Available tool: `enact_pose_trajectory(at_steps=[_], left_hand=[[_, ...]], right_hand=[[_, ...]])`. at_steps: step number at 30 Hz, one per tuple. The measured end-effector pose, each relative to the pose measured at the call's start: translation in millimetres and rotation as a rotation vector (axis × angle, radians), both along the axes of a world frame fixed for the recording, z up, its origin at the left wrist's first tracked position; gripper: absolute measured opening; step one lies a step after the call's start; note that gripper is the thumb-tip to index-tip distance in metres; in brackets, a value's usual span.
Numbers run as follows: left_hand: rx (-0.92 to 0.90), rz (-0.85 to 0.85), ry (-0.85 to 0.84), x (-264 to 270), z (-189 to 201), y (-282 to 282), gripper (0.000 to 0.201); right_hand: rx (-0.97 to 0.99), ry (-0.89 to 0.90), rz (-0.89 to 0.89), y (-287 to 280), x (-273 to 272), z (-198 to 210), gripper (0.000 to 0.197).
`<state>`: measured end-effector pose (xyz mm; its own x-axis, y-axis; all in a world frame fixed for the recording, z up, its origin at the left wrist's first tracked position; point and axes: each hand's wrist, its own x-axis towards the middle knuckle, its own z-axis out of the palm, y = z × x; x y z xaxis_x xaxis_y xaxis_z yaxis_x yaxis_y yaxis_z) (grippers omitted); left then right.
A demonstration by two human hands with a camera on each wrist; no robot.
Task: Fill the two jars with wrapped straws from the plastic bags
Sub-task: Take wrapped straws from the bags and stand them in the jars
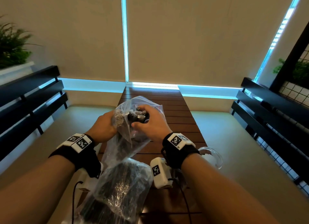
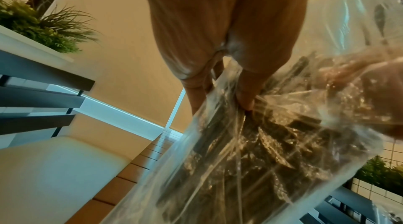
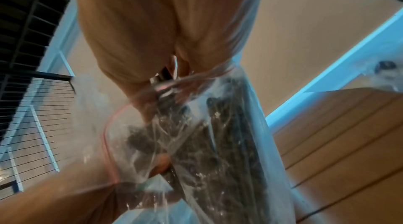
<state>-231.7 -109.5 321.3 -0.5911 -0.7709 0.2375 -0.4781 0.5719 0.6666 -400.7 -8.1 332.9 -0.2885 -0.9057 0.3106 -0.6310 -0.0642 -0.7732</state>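
A clear plastic bag (image 1: 123,137) of dark wrapped straws (image 1: 137,116) stands upright above the wooden table (image 1: 180,116). My left hand (image 1: 103,123) grips the bag's left side near its mouth; in the left wrist view its fingers (image 2: 244,90) pinch the film of the bag (image 2: 250,150). My right hand (image 1: 150,121) reaches into the mouth and curls around a bunch of straw tops. The right wrist view shows the straws (image 3: 218,141) inside the bag (image 3: 257,124). A second bag (image 1: 120,187) of straws lies nearer me. One glass jar (image 1: 212,158) peeks out behind my right wrist.
Dark slatted bench backs (image 1: 30,103) run along both sides with pale cushions (image 1: 234,140) beside the table. Plants (image 1: 11,45) sit at the far left and right. Cables (image 1: 184,200) trail from the wrist cameras over the near table.
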Motion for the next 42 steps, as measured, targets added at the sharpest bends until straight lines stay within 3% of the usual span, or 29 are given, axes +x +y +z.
enact_pose_trajectory(at_steps=[2, 6, 8, 10, 14, 17, 19, 22, 26, 31, 34, 36, 38, 41, 42], left_hand=[[0.013, -0.009, 0.003, -1, 5, 2, 0.047], [0.039, -0.027, 0.062, -4, 8, 5, 0.034], [0.042, -0.023, 0.058, -4, 7, 3, 0.025], [0.051, -0.015, 0.025, -1, 6, -1, 0.029], [0.069, -0.032, 0.019, -4, 6, 1, 0.027], [0.053, -0.075, 0.01, -15, 15, 13, 0.021], [0.054, -0.099, -0.006, -18, 19, 17, 0.021], [0.042, -0.091, -0.014, -14, 20, 11, 0.023], [0.014, -0.045, -0.008, -16, 20, 6, 0.014], [-0.091, -0.039, -0.085, -21, 14, 1, 0.007], [-0.175, -0.03, -0.106, -21, 13, -2, 0.047], [-0.22, -0.017, -0.122, -22, 13, -6, 0.057], [-0.253, 0.009, -0.174, -24, 10, -14, 0.051], [-0.275, 0.056, -0.21, -32, 1, -23, 0.017], [-0.276, 0.057, -0.215, -36, -4, -24, 0.017]], right_hand=[[0.009, -0.045, -0.043, -6, 0, -6, 0.052], [-0.007, -0.027, -0.065, -9, 3, -9, 0.039], [-0.105, -0.045, -0.098, -8, 3, -7, 0.027], [-0.25, -0.047, -0.167, -8, 4, 1, 0.019], [-0.452, -0.031, -0.284, -11, 13, 16, 0.03], [-0.483, -0.165, -0.342, -16, 21, 26, 0.038], [-0.432, -0.231, -0.269, -18, 23, 28, 0.043], [-0.371, -0.206, -0.176, -21, 25, 22, 0.033], [-0.498, -0.258, -0.342, -20, 24, 26, 0.026], [-0.667, -0.41, -0.434, -7, 8, 69, 0.033], [-0.765, -0.43, -0.48, -2, -6, 98, 0.033], [-0.826, -0.429, -0.503, 3, -15, 111, 0.033], [-0.867, -0.417, -0.521, 8, -25, 121, 0.031], [-0.924, -0.391, -0.543, 18, -41, 130, 0.03], [-0.941, -0.378, -0.554, 21, -46, 131, 0.028]])
